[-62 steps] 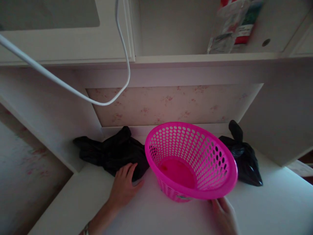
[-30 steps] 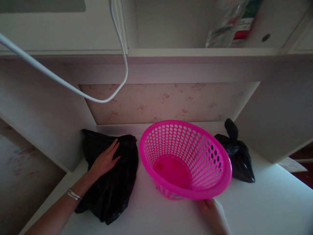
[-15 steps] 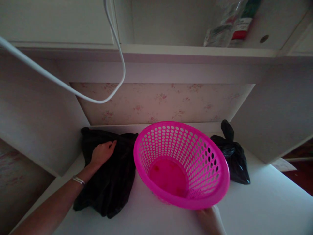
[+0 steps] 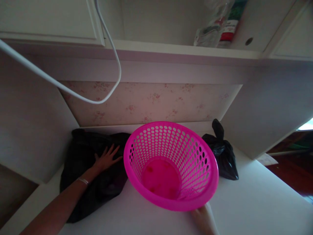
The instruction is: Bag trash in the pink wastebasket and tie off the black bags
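A left hand [image 4: 105, 159] lies flat, fingers spread and grip released, on a black plastic bag [image 4: 91, 173] spread at lower left of the white surface [image 4: 256, 202]. At bottom centre, the right hand [image 4: 201, 217] touches the near rim of a tilted pink basket [image 4: 171, 164]; whether its grip is clenched cannot be told. Propped on edge, the basket could tip or slide. A knotted black bag [image 4: 223, 153] just behind might get knocked.
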Tool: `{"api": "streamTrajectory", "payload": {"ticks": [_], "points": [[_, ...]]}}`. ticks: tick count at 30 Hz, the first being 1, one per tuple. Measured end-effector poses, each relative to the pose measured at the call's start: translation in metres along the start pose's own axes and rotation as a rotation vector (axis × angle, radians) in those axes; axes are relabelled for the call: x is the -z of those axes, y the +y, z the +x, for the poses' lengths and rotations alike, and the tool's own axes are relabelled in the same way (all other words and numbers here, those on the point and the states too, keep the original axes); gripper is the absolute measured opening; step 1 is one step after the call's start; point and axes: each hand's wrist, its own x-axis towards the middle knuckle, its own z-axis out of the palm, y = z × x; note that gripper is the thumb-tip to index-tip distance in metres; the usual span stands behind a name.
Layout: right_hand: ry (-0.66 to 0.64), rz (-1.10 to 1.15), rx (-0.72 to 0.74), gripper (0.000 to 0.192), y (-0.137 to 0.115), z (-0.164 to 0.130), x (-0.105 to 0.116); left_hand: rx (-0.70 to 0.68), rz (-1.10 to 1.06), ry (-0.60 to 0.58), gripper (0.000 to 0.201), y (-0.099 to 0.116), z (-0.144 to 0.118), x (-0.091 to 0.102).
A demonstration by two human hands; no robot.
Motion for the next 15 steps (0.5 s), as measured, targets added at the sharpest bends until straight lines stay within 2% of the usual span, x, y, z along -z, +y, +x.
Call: {"api": "streamTrajectory", "payload": {"ticks": [2,4,6,8,10,12,15], "points": [[-0.007,0.005,0.001,0.031,0.000,0.000,0.001,-0.020,-0.006,-0.029,0.070,-0.008,-0.003,0.002],[-0.019,0.020,-0.007,0.030,-0.001,0.000,0.002,-0.039,-0.017,-0.015,0.069,-0.016,-0.004,0.012],[-0.030,0.049,-0.025,0.030,-0.002,0.000,0.002,-0.039,-0.026,0.045,0.067,-0.021,-0.008,0.026],[-0.034,0.077,-0.031,0.032,-0.002,0.000,0.002,-0.024,-0.032,0.122,0.067,-0.017,-0.022,0.037],[-0.030,0.069,-0.022,0.033,-0.003,0.000,0.001,-0.017,-0.035,0.158,0.071,0.000,-0.050,0.038],[-0.031,0.027,-0.014,0.032,-0.004,0.000,0.001,-0.056,-0.035,0.116,0.071,0.026,-0.088,0.026],[-0.043,-0.031,-0.009,0.030,-0.005,0.000,0.003,-0.063,0.033,-0.150,0.068,0.067,-0.140,-0.004]]}}
